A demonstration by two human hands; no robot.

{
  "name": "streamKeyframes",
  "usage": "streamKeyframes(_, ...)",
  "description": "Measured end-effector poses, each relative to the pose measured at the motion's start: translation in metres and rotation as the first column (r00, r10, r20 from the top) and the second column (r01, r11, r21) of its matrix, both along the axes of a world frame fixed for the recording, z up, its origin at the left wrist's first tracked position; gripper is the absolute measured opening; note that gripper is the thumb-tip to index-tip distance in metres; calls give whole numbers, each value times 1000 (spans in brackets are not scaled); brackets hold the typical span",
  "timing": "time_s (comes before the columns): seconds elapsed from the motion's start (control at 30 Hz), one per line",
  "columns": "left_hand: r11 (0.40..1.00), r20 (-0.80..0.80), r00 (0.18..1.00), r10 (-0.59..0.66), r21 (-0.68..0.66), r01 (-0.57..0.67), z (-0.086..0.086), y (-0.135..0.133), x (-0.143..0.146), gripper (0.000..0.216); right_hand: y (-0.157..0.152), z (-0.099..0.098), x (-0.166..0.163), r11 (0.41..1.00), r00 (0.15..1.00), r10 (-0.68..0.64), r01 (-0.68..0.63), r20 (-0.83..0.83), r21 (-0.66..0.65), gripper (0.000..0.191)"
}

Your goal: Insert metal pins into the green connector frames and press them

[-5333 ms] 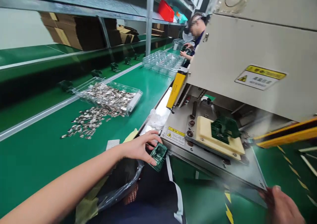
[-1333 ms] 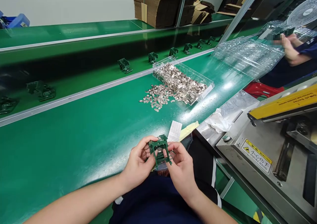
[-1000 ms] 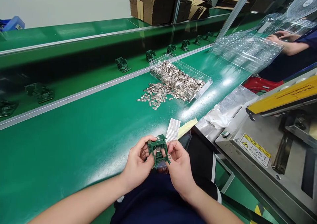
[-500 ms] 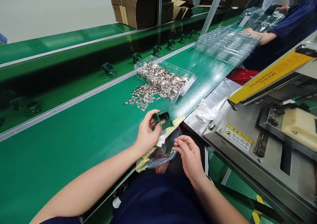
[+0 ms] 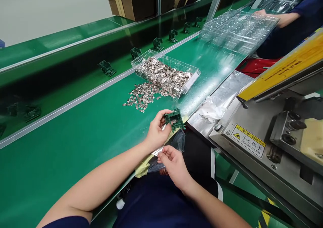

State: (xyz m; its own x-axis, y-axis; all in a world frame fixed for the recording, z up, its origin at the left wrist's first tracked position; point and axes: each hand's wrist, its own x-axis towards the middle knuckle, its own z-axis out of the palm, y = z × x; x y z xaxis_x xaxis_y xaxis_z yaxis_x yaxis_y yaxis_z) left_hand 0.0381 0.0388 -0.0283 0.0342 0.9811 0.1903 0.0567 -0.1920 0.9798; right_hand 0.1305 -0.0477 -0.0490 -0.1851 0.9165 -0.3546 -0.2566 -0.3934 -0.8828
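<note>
My left hand (image 5: 158,128) grips a dark green plastic housing (image 5: 175,119) with a square opening, held just above the table's near edge. Below that hand lies a row of slim silvery-white strips (image 5: 158,150), partly covered by my hands. My right hand (image 5: 174,164) is at the near end of this row, thumb and fingertips pinched together; whatever is between them is too small to make out. Yellow tape (image 5: 142,170) and a clear plastic bag (image 5: 178,141) hang at the edge. Beyond, small metal clips (image 5: 142,95) lie loose beside a clear box (image 5: 188,83) full of them.
Several green housings (image 5: 107,68) stand in a row on the conveyor (image 5: 75,76) behind the table. Clear trays (image 5: 234,29) lie at the back right, with a co-worker's arm (image 5: 290,19) over them. A metal machine (image 5: 248,140) with a warning label flanks the right side.
My right hand has moved left and down to the row of strips, under my left hand. The left hand has shifted slightly right with the housing, which is turned a little. The view has shifted slightly.
</note>
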Motion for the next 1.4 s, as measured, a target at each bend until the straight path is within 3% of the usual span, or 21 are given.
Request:
streamKeyframes(0.47, 1000, -30, 1000, 4, 13, -4, -2, 0, 0, 35, -11, -5, -14, 999, 996, -24, 23, 86, 22, 20)
streamKeyframes(0.93, 997, -75, 997, -4, 72, 10, -2, 1, 0, 37, -13, -20, -13, 978, 940, 9, -79, 342, 193, 20)
streamKeyframes(1.17, 998, -87, 996, 5, 70, 2, -3, 2, 0, 36, -6, -37, -9, 968, 875, -7, -115, 485, 221, 20)
streamKeyframes(1.4, 997, -76, 997, 7, 74, -1, -5, 3, -1, 37, 15, -58, 9, 971, 867, 75, -176, 493, 162, 23)
